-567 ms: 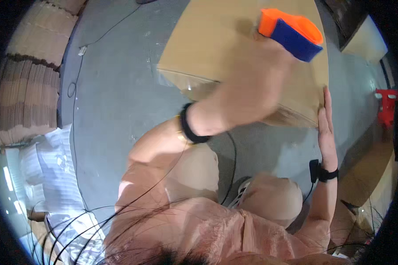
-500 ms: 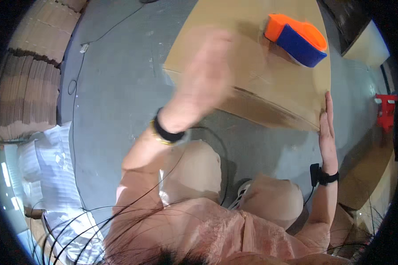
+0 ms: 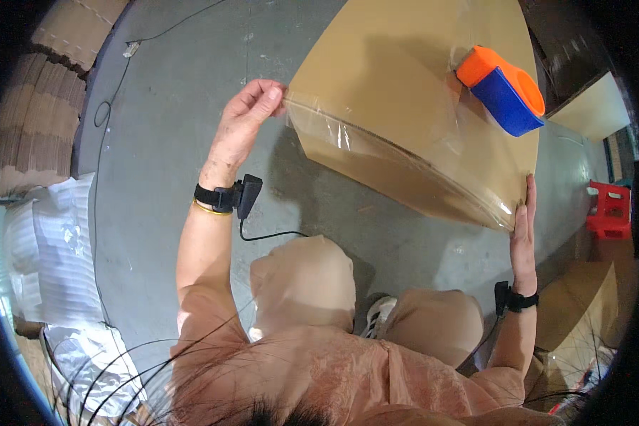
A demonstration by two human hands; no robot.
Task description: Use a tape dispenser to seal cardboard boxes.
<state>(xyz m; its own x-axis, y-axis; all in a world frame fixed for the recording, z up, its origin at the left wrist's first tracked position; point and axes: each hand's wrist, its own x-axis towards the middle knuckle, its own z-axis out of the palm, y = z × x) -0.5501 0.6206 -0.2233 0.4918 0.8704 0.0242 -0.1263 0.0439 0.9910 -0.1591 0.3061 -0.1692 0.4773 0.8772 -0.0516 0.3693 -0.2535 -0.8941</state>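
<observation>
A brown cardboard box (image 3: 397,78) stands in front of me, its near edge slanting down to the right. Shiny clear tape (image 3: 341,133) runs along that edge. At the box's near left corner my left hand (image 3: 245,117) is closed, thumb and fingers pinched at the tape's end; whether they also grip cardboard is hidden. My right hand (image 3: 524,234) lies flat against the right side near the other corner, fingers stretched out. On top of the box rests an orange and blue ring-shaped tape dispenser (image 3: 505,96), apart from both hands.
Stacked flat cardboard (image 3: 32,121) lines the left, above white foam sheets (image 3: 60,255). A thin cable (image 3: 103,113) crosses the grey floor (image 3: 184,92). A red plastic stool (image 3: 609,209) and more cardboard (image 3: 582,305) are at the right. My knees sit close below the box.
My left hand has moved left from over the near edge to the corner and pinches there. Tape now shines along the edge. Box and dispenser have shifted slightly right and nearer; the right hand stays against the side.
</observation>
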